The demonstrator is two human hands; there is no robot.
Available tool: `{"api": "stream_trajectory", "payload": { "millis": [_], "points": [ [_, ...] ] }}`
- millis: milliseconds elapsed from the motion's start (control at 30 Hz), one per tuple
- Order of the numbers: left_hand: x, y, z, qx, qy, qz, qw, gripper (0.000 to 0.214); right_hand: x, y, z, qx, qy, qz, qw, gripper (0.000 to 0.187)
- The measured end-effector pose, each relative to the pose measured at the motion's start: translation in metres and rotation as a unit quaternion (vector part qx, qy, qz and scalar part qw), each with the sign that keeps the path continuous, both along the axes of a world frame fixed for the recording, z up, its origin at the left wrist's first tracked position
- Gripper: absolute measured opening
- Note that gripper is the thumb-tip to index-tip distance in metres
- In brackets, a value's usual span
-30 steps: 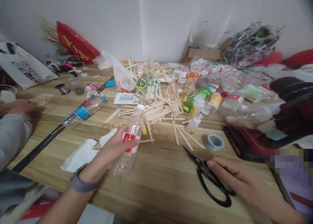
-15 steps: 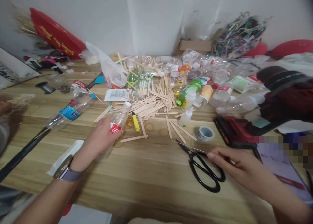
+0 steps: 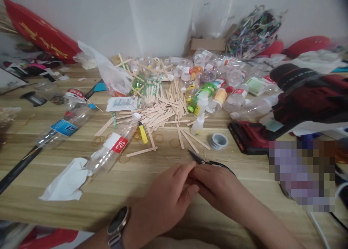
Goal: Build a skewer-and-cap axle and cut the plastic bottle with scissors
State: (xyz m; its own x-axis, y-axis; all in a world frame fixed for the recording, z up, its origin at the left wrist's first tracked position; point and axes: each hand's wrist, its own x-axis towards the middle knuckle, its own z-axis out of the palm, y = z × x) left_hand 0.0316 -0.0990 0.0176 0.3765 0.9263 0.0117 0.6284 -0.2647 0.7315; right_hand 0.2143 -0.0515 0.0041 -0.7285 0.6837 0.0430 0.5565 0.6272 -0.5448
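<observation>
My left hand [image 3: 165,198], with a watch [image 3: 119,220] on its wrist, meets my right hand [image 3: 219,183] over the front of the wooden table. Both have their fingers drawn in, and whatever lies between them is hidden. Black-handled scissors [image 3: 199,157] lie partly under my right hand, blades pointing away to the left. To the left a clear plastic bottle [image 3: 102,158] with a red and white label and white cap lies on its side. Its near end is by a crumpled white tissue [image 3: 63,180].
Loose craft sticks [image 3: 163,114] and a yellow-handled tool [image 3: 142,133] lie ahead. Empty bottles [image 3: 239,94] crowd the back right. A tape roll [image 3: 218,141] and a red and black power drill [image 3: 252,138] sit on the right. A blue-labelled bottle [image 3: 63,127] lies left.
My left hand has let go of the red-labelled bottle and come right to my right hand. My right hand has moved left over the scissors; the thin stick it held is now hidden.
</observation>
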Motion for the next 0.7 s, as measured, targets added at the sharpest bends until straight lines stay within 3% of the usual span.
{"api": "stream_trajectory", "payload": {
  "millis": [100, 200, 333, 467, 567, 633, 700],
  "points": [
    [-0.001, 0.002, -0.008, -0.056, -0.012, 0.030, 0.998, 0.034, 0.001, 0.001, 0.001, -0.024, 0.017, 0.002, 1.000, 0.017],
    [-0.020, 0.005, -0.011, -0.048, 0.021, 0.067, 0.996, 0.027, 0.009, 0.003, 0.001, -0.081, 0.053, -0.034, 0.995, 0.016],
    [-0.054, 0.008, -0.014, -0.002, 0.093, 0.148, 0.985, 0.029, 0.018, 0.007, -0.004, -0.098, 0.085, -0.090, 0.987, 0.020],
    [-0.073, 0.011, -0.022, 0.090, 0.216, 0.175, 0.956, 0.033, 0.015, 0.009, -0.011, -0.080, 0.109, -0.067, 0.989, 0.021],
    [-0.062, 0.009, -0.026, 0.157, 0.252, 0.161, 0.941, 0.028, 0.007, 0.009, -0.014, -0.048, 0.107, -0.014, 0.993, 0.019],
    [-0.045, 0.004, -0.023, 0.174, 0.189, 0.132, 0.957, 0.033, 0.002, 0.007, -0.016, -0.024, 0.098, 0.038, 0.994, 0.021],
    [-0.025, 0.000, -0.018, 0.136, 0.087, 0.088, 0.983, 0.040, -0.002, 0.005, -0.017, -0.012, 0.095, 0.079, 0.992, 0.023]
  ]
}}
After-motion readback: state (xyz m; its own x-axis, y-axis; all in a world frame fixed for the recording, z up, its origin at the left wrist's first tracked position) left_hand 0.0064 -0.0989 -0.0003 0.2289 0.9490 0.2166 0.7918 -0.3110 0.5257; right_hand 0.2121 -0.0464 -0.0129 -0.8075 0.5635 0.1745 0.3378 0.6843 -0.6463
